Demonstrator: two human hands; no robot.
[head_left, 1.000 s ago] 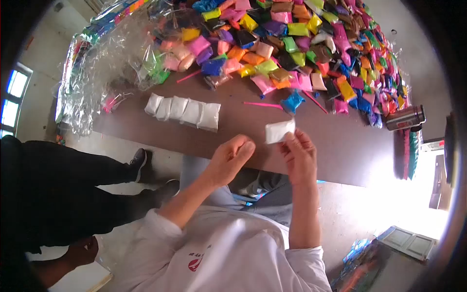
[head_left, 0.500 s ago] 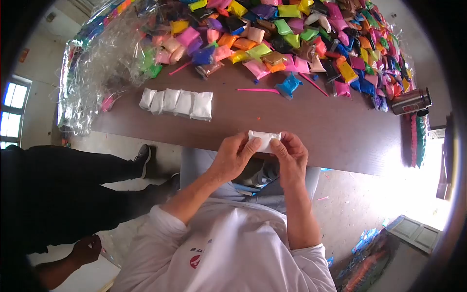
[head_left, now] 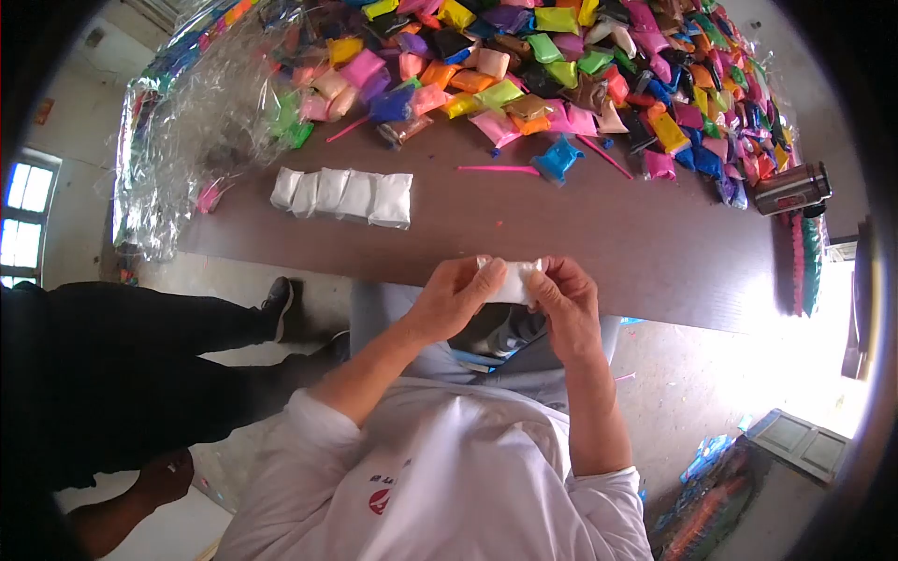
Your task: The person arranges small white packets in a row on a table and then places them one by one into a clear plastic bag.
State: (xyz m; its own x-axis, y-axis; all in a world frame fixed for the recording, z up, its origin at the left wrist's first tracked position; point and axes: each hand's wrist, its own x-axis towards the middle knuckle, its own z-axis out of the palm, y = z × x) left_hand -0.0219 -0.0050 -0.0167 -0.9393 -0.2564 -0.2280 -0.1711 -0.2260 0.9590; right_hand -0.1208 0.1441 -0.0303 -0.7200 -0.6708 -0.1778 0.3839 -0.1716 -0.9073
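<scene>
1. The white packet (head_left: 514, 280) is held in the air at the near edge of the desk (head_left: 608, 243), in front of the person's chest.
2. The left hand (head_left: 449, 299) grips the packet's left end; its fingers (head_left: 486, 276) are closed on it.
3. The right hand (head_left: 561, 304) grips the right end; its fingers (head_left: 543, 280) are closed on it as well. The middle of the packet shows between the two hands.
4. A row of white packets (head_left: 341, 194) lies flat on the desk to the left, each touching the next, well apart from the hands.
5. Pink sticks (head_left: 496, 169) and a blue packet (head_left: 558, 157) lie beyond the hands, at the fringe of a pile of coloured packets (head_left: 580, 65).
6. Clear film (head_left: 187, 122) covers the far left corner. A metal flask (head_left: 790, 189) lies on its side at the right.
7. Another person (head_left: 112, 374) in dark clothes is at the left, clear of the desk.
8. Hazard: the packet has no support below. A slack grip at either end probably drops it to the lap or floor.
9. Hazard: opposed pulling at the ends may split the wrapper and release the contents.
</scene>
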